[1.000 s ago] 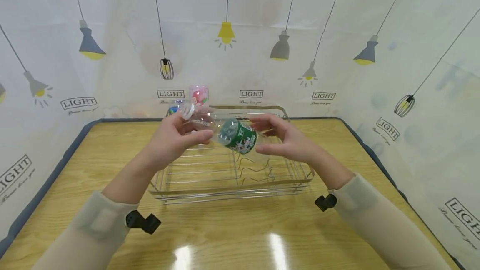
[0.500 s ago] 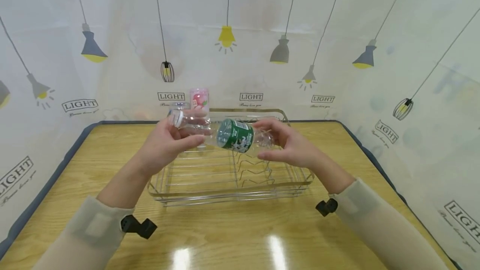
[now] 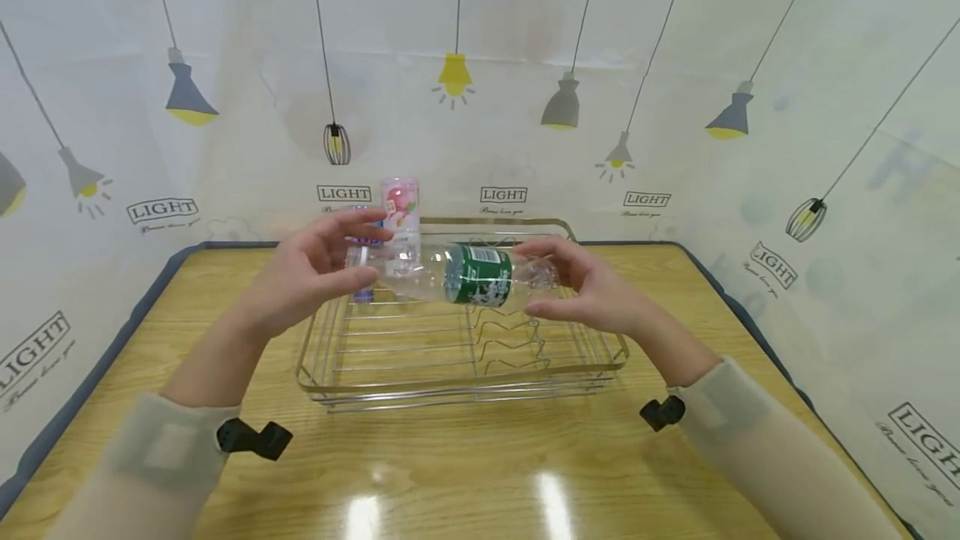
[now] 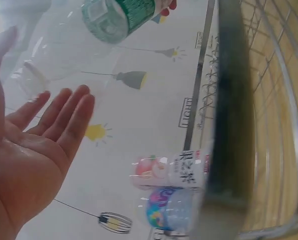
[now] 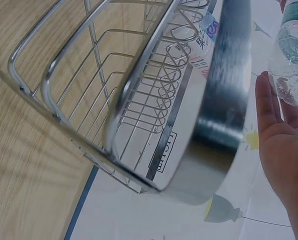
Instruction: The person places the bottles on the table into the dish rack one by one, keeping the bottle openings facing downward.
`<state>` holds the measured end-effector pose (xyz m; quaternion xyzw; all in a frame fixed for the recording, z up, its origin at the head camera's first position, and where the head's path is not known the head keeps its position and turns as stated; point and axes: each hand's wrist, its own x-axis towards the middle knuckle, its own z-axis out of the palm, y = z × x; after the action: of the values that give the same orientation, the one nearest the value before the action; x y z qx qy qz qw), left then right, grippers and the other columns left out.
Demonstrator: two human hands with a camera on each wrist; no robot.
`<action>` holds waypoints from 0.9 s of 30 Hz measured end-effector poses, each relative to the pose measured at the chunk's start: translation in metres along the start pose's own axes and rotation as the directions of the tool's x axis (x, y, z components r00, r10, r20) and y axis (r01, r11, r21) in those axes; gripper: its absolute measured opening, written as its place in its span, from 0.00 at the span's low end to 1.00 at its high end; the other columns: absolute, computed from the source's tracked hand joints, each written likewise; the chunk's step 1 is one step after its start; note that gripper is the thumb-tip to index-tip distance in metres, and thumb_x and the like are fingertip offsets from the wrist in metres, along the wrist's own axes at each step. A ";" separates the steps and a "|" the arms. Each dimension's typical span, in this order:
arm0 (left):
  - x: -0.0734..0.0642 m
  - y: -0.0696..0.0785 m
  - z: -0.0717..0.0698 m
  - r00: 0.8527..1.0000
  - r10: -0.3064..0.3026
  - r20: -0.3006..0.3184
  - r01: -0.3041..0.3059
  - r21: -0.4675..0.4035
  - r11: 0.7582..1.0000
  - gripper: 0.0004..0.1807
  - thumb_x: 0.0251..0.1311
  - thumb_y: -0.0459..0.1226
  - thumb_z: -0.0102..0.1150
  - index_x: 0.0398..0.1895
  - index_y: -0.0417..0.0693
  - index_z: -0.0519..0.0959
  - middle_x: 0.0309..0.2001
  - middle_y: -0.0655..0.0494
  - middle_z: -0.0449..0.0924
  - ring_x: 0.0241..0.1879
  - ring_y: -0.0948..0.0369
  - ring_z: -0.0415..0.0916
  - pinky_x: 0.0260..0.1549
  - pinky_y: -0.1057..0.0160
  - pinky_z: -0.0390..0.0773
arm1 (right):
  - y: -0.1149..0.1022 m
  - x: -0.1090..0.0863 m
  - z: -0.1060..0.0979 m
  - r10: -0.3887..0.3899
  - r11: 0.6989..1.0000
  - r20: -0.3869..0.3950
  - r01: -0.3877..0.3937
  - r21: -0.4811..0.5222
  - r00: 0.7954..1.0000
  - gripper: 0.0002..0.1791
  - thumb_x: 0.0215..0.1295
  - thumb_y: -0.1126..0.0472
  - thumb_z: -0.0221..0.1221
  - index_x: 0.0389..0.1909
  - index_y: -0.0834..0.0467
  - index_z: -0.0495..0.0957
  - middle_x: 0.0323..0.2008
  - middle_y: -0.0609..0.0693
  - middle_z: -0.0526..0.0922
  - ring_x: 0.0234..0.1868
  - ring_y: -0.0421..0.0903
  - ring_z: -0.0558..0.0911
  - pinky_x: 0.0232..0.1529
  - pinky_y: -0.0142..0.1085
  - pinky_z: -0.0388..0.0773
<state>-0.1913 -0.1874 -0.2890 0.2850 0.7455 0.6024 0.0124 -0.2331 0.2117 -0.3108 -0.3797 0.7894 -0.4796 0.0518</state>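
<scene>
A clear plastic bottle (image 3: 482,275) with a green label lies sideways in the air over a wire dish rack (image 3: 465,383). Its base is in my right hand (image 3: 588,288), the thumb below and the fingers curled over the far side. At the neck end, my left hand (image 3: 296,277) has its fingers spread around the white cap (image 3: 358,257). In the left wrist view those fingers (image 4: 64,117) are nearly straight, with a gap between thumb and fingers. The right wrist view shows the right fingers (image 5: 269,102) against the bottle's ridged bottom (image 5: 291,82).
Behind the rack's back left part stand a pink-labelled bottle (image 3: 401,200) and a blue-labelled bottle (image 4: 161,210), partly covered by my left hand in the head view. The rack sits on a wooden table (image 3: 450,465) with a dark edge. A lamp-printed sheet (image 3: 502,123) hangs around it.
The green-labelled bottle has turned from slanting to nearly level. My left hand has loosened and drawn left from its neck, while my right hand has closed round its base.
</scene>
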 end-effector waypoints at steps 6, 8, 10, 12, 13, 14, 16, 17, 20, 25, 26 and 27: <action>0.010 0.018 0.001 0.993 -0.091 0.080 0.063 0.298 0.952 0.36 0.68 0.41 0.77 0.78 0.58 0.76 0.70 0.55 0.80 0.67 0.53 0.82 0.63 0.52 0.85 | 0.000 0.002 0.000 -0.016 1.000 0.021 0.017 -0.012 1.000 0.38 0.67 0.70 0.74 0.76 0.56 0.73 0.72 0.57 0.76 0.65 0.54 0.82 0.65 0.36 0.82; 0.014 0.022 0.005 0.984 -0.135 0.113 0.085 0.362 0.928 0.37 0.67 0.46 0.79 0.78 0.62 0.76 0.71 0.56 0.78 0.68 0.51 0.81 0.68 0.46 0.82 | 0.000 0.003 0.000 -0.014 1.000 0.025 0.015 -0.022 1.000 0.38 0.67 0.69 0.75 0.76 0.55 0.74 0.73 0.56 0.76 0.65 0.54 0.82 0.65 0.36 0.82; 0.016 0.023 0.009 0.975 -0.170 0.141 0.102 0.396 0.913 0.38 0.65 0.49 0.80 0.78 0.63 0.77 0.71 0.56 0.77 0.68 0.50 0.80 0.69 0.42 0.81 | -0.001 0.004 0.001 -0.010 0.999 0.029 0.011 -0.036 1.000 0.38 0.67 0.69 0.75 0.77 0.54 0.74 0.73 0.54 0.75 0.67 0.54 0.80 0.67 0.35 0.81; 0.016 0.022 0.013 0.971 -0.186 0.152 0.106 0.424 0.899 0.38 0.65 0.50 0.80 0.78 0.63 0.77 0.70 0.56 0.77 0.67 0.50 0.80 0.68 0.41 0.81 | -0.004 0.005 0.001 -0.006 0.999 0.030 0.007 -0.047 1.000 0.39 0.66 0.68 0.75 0.77 0.53 0.73 0.74 0.52 0.75 0.70 0.54 0.78 0.70 0.34 0.79; 0.016 0.021 0.014 0.969 -0.194 0.154 0.110 0.434 0.894 0.38 0.64 0.50 0.80 0.78 0.63 0.77 0.69 0.57 0.78 0.66 0.51 0.80 0.67 0.42 0.82 | -0.005 0.006 0.001 -0.007 0.999 0.030 0.008 -0.051 1.000 0.39 0.66 0.68 0.75 0.77 0.53 0.73 0.74 0.52 0.74 0.71 0.54 0.77 0.71 0.35 0.78; 0.017 0.020 0.015 0.968 -0.196 0.157 0.109 0.440 0.892 0.38 0.65 0.51 0.80 0.77 0.63 0.78 0.69 0.57 0.79 0.66 0.52 0.81 0.66 0.43 0.83 | -0.006 0.006 0.001 -0.006 0.998 0.029 0.008 -0.057 1.000 0.40 0.66 0.68 0.75 0.78 0.53 0.73 0.75 0.52 0.74 0.71 0.55 0.77 0.71 0.36 0.78; 0.017 0.017 0.017 0.967 -0.198 0.160 0.105 0.456 0.884 0.38 0.65 0.52 0.79 0.77 0.64 0.78 0.67 0.57 0.81 0.64 0.53 0.81 0.63 0.44 0.84 | -0.008 0.007 0.001 -0.003 0.998 0.029 0.005 -0.065 1.000 0.40 0.66 0.68 0.75 0.78 0.53 0.73 0.75 0.52 0.73 0.71 0.55 0.76 0.70 0.36 0.78; 0.016 0.016 0.017 0.967 -0.198 0.160 0.105 0.458 0.883 0.38 0.65 0.52 0.79 0.77 0.64 0.78 0.67 0.57 0.81 0.64 0.54 0.82 0.62 0.45 0.85 | -0.009 0.007 0.001 -0.003 0.998 0.028 0.005 -0.065 1.000 0.41 0.65 0.68 0.75 0.78 0.54 0.73 0.75 0.52 0.73 0.71 0.56 0.76 0.70 0.36 0.78; 0.016 0.012 0.019 0.968 -0.195 0.157 0.104 0.456 0.884 0.38 0.65 0.52 0.79 0.78 0.63 0.77 0.68 0.56 0.82 0.63 0.53 0.83 0.59 0.47 0.86 | -0.010 0.008 0.000 -0.005 0.998 0.023 0.006 -0.069 1.000 0.40 0.65 0.69 0.75 0.78 0.56 0.73 0.75 0.54 0.73 0.69 0.57 0.77 0.67 0.34 0.79; 0.014 0.004 0.023 0.971 -0.183 0.151 0.105 0.419 0.902 0.39 0.66 0.48 0.79 0.79 0.60 0.76 0.72 0.54 0.80 0.63 0.51 0.83 0.59 0.51 0.87 | -0.009 0.012 0.001 -0.014 1.000 -0.009 0.013 -0.025 1.000 0.41 0.67 0.70 0.73 0.80 0.59 0.69 0.74 0.59 0.73 0.67 0.54 0.78 0.65 0.33 0.81; 0.014 0.002 0.024 0.972 -0.180 0.148 0.105 0.410 0.906 0.38 0.66 0.47 0.79 0.79 0.60 0.76 0.71 0.53 0.80 0.63 0.51 0.83 0.58 0.51 0.88 | -0.009 0.013 0.001 -0.007 1.000 -0.016 0.007 -0.006 1.000 0.42 0.67 0.71 0.72 0.81 0.59 0.68 0.73 0.60 0.73 0.65 0.53 0.79 0.65 0.33 0.82; 0.013 0.000 0.025 0.973 -0.179 0.145 0.108 0.399 0.911 0.38 0.66 0.46 0.79 0.79 0.59 0.76 0.71 0.53 0.80 0.62 0.51 0.83 0.58 0.52 0.88 | -0.009 0.014 0.002 0.003 1.000 -0.025 -0.002 0.017 1.000 0.43 0.67 0.71 0.72 0.82 0.59 0.67 0.73 0.60 0.74 0.64 0.53 0.80 0.64 0.34 0.82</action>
<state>-0.1931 -0.1589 -0.2913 0.2788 0.8648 0.4122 0.0668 -0.2370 0.1990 -0.3005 -0.3723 0.7863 -0.4910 0.0458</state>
